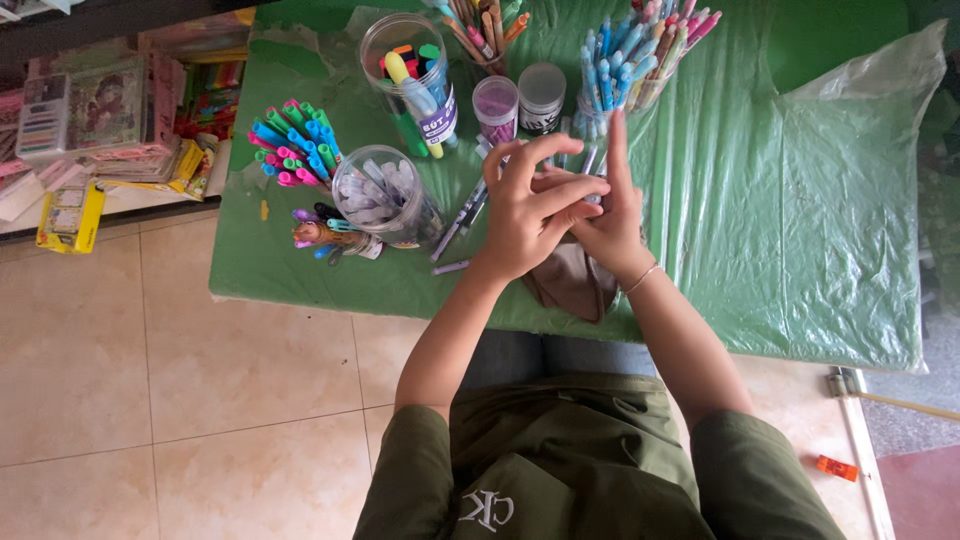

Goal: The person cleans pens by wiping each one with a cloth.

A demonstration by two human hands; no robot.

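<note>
1. Pen: a thin, pale item, partly visible between the two hands above the green-covered table. Most of it is hidden by the fingers; its colour and cap cannot be read with certainty.
2. Left hand: positioned over the table edge, fingers curled narrowly, thumb and forefinger pinched together at the point where both hands meet. What it pinches is covered from view.
3. Right hand: touching the left hand, forefinger extended straight up toward the pen cups, remaining fingers folded in. A thin bracelet sits on the wrist.
4. Brown cloth: lies on the table edge directly beneath both hands.
5. Loose pens: lie flat on the cover just left of the left hand.
6. Clear jar: tipped on its side, filled with pale pens, near the left hand.
7. Bundle of highlighters: pink, green and blue caps, left of the jar.
8. Cup of blue and pink pens: stands upright beyond the right forefinger.
9. Two small lidded tubs: stand between the cups.
</note>
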